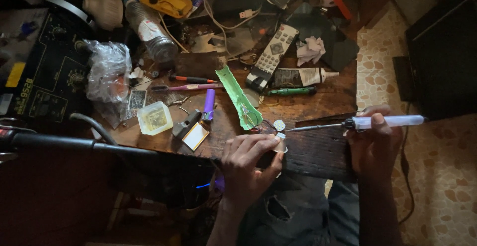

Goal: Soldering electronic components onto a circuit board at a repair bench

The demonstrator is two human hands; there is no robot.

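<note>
Left hand [251, 159] pins a small white part [281, 138] on the wooden surface [318, 151]; right hand [375, 144] grips a soldering iron [357, 123], tip just right of it.

A labelled squeeze tube [300, 76] lies beside a labelled plastic bottle [149, 30].

Two hands: left hand [248, 164], right hand [375, 144]. One soldering iron [367, 123]. One remote control [272, 55]. One plastic bottle [149, 30]. One glue tube [303, 76]. One purple cylinder [209, 104]. One small clear tub [154, 118]. One green strip [238, 97]. One crumpled plastic bag [107, 70].
</note>
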